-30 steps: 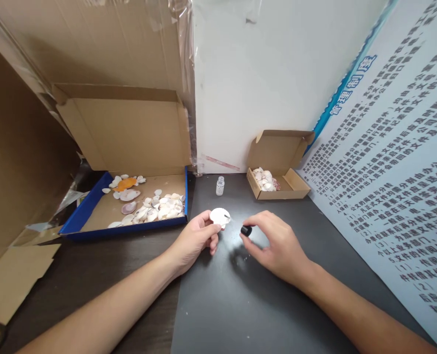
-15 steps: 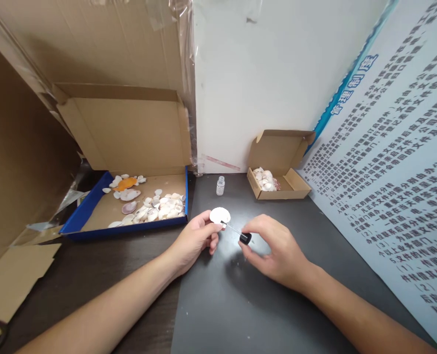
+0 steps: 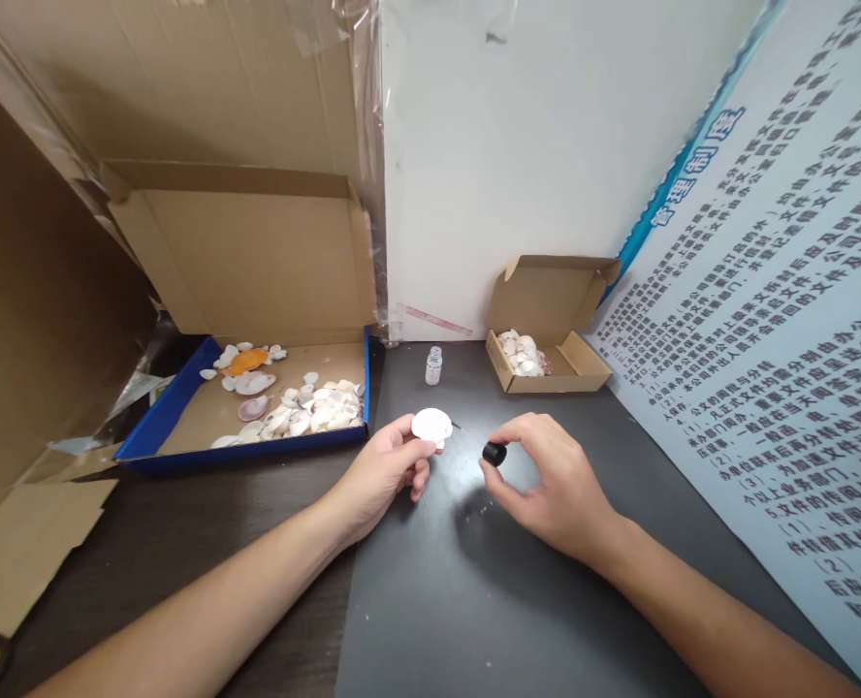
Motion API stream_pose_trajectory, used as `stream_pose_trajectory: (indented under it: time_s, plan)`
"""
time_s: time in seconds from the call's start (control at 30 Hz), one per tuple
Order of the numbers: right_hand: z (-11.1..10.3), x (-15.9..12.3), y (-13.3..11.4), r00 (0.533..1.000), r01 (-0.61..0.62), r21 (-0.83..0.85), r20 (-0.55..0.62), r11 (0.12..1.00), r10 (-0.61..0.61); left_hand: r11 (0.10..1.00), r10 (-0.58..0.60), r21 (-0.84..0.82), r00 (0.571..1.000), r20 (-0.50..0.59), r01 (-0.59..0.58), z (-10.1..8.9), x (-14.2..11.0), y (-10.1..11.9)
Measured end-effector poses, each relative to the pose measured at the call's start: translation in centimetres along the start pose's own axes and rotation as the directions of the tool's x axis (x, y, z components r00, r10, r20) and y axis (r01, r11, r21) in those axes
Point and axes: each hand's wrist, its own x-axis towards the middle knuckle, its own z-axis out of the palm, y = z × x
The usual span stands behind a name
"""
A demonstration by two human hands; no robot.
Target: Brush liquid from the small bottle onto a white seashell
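My left hand pinches a round white shell just above the dark table mat. My right hand grips a black brush cap whose thin brush reaches left, its tip touching the right edge of the shell. A small clear bottle stands uncapped behind the shell, near the white wall.
A blue-edged cardboard tray at the left holds several pale shells and an orange one. A small open cardboard box with several shells sits at the back right. A printed board leans along the right; cardboard walls stand at the left.
My right hand swung the brush cap down and back up, sweeping the brush tip across the shell. My left hand kept the shell nearly still.
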Motion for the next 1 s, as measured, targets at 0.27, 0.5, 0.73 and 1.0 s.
stream_pose_trajectory:
  time_s: [0.27, 0.5, 0.73, 1.0]
  plan:
    - [0.09, 0.19, 0.48, 1.000, -0.002, -0.059, -0.016, 0.998, 0.001, 0.998, 0.030, 0.057, 0.999, 0.039, -0.032, -0.04, 0.06, -0.04]
    - [0.37, 0.22, 0.39, 0.994, 0.105, -0.086, -0.007, 0.991, -0.106, 0.995, 0.020, 0.093, 0.998, 0.060, -0.026, -0.18, 0.11, -0.30]
    - [0.26, 0.27, 0.66, 0.990, 0.135, -0.076, -0.018, 0.988, -0.137, 0.996, 0.022, 0.089, 0.998, 0.054, -0.027, -0.13, 0.10, -0.23]
    - [0.06, 0.21, 0.46, 0.989, 0.142, -0.070, -0.020, 0.987, -0.144, 0.996, 0.029, 0.085, 0.999, 0.046, -0.033, 0.04, -0.07, -0.08]
